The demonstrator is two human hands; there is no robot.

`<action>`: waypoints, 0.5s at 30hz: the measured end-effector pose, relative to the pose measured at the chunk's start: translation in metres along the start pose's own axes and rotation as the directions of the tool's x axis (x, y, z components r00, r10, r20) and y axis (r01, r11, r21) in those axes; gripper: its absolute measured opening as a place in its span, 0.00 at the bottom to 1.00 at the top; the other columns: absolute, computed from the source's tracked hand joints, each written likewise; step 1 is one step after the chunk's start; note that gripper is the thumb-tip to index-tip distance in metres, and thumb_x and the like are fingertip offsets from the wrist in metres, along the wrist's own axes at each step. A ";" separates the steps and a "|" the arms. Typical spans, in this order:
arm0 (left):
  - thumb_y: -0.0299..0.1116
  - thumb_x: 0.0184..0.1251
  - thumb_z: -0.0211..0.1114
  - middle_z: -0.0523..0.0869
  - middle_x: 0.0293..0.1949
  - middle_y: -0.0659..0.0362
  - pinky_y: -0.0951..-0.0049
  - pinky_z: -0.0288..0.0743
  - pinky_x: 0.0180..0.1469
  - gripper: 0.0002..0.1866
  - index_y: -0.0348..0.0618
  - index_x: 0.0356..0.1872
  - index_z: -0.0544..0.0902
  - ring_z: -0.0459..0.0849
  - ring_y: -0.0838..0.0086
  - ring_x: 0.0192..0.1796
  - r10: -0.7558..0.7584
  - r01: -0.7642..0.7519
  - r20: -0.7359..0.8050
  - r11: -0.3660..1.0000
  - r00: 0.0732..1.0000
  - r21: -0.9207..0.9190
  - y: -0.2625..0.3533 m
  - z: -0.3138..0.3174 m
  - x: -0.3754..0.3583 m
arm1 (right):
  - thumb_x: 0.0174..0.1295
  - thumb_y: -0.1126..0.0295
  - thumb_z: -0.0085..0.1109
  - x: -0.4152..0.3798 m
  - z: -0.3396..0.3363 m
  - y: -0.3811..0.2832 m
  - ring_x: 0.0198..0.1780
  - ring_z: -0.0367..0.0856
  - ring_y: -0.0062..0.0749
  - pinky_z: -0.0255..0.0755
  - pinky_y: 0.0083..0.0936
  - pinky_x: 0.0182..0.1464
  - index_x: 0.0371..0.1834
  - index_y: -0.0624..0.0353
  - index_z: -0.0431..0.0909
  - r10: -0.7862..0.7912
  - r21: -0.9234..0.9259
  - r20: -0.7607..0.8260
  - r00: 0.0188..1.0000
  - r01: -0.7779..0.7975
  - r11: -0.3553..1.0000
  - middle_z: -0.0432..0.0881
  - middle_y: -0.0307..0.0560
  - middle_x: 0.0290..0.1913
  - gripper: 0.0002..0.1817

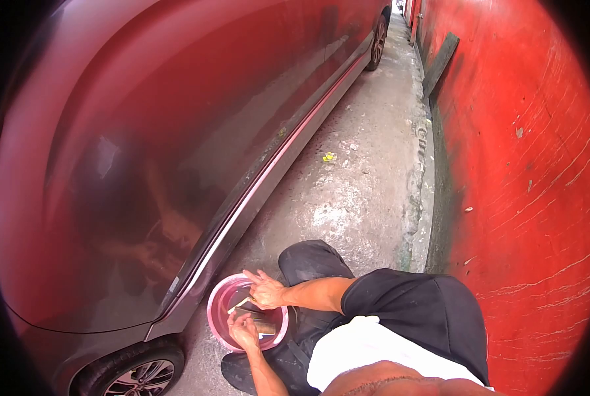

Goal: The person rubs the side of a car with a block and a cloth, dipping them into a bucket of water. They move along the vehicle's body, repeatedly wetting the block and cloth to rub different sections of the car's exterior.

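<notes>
Pink bucket (217,323) — hands (266,292) over it

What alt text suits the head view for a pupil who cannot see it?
A bare right hand and left hand are at the mouth of a pink bucket on the ground beside a shiny car, with a red wall opposite.

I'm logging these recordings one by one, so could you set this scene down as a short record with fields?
Place: narrow paved ground between a car and a red wall
Right hand: over the near-side opening of a pink bucket; right hand
Left hand: over the same opening, below the other in view; left hand
Grip: unclear
Bucket contents: too unclear to name
Car surface: dark, glossy, reflecting
Along the wall: a board
On the ground: a yellow-green scrap
</notes>
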State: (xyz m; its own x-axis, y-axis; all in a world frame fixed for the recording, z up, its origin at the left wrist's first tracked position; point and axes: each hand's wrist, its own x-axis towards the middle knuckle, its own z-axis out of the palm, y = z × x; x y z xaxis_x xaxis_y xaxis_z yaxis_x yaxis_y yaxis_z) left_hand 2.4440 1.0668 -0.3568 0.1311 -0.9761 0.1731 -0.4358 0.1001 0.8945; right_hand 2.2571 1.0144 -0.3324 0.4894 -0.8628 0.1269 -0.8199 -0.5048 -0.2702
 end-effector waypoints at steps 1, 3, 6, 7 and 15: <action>0.18 0.62 0.61 0.80 0.49 0.55 0.73 0.75 0.37 0.07 0.33 0.27 0.86 0.80 0.71 0.45 0.018 -0.019 -0.014 0.997 1.000 -0.078 -0.015 0.001 0.001 | 0.70 0.53 0.50 0.000 -0.001 0.000 0.80 0.51 0.56 0.55 0.64 0.71 0.37 0.64 0.86 0.000 -0.005 0.007 1.000 0.000 1.000 0.85 0.53 0.44 0.24; 0.19 0.65 0.59 0.80 0.47 0.57 0.74 0.75 0.37 0.07 0.33 0.30 0.85 0.79 0.72 0.43 0.131 -0.125 -0.038 0.983 0.991 0.132 0.002 0.000 -0.001 | 0.72 0.54 0.47 0.001 0.002 0.001 0.81 0.48 0.58 0.55 0.65 0.71 0.37 0.65 0.86 -0.009 -0.007 0.016 1.000 0.009 1.000 0.85 0.54 0.45 0.25; 0.21 0.67 0.58 0.79 0.42 0.58 0.75 0.75 0.38 0.05 0.33 0.39 0.83 0.77 0.73 0.40 0.123 -0.124 -0.049 0.992 0.991 -0.004 -0.026 0.000 0.001 | 0.74 0.54 0.43 0.001 0.004 0.001 0.82 0.45 0.59 0.54 0.66 0.71 0.36 0.65 0.87 -0.018 -0.015 0.015 1.000 0.018 1.000 0.86 0.55 0.46 0.26; 0.22 0.66 0.59 0.79 0.41 0.58 0.75 0.74 0.39 0.08 0.33 0.44 0.81 0.76 0.73 0.39 0.004 -0.010 -0.018 0.939 1.000 -0.344 -0.041 0.001 0.002 | 0.74 0.54 0.44 0.000 0.004 0.001 0.82 0.45 0.59 0.54 0.66 0.71 0.35 0.64 0.87 -0.018 -0.021 0.005 1.000 0.018 1.000 0.86 0.55 0.45 0.26; 0.17 0.57 0.60 0.78 0.36 0.54 0.69 0.74 0.38 0.11 0.32 0.43 0.79 0.77 0.69 0.36 0.116 -0.108 -0.074 0.988 0.990 0.107 0.006 -0.002 0.000 | 0.73 0.55 0.47 -0.001 0.001 0.001 0.80 0.50 0.58 0.55 0.66 0.71 0.35 0.66 0.86 -0.029 -0.014 -0.030 0.999 0.029 0.999 0.85 0.56 0.43 0.25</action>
State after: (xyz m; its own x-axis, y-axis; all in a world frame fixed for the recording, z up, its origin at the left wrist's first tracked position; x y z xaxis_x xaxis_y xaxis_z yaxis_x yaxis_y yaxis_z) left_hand 2.4427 1.0678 -0.3503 0.1450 -0.9410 0.3058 -0.5401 0.1837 0.8213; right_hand 2.2559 1.0149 -0.3339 0.5040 -0.8482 0.1628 -0.8095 -0.5296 -0.2533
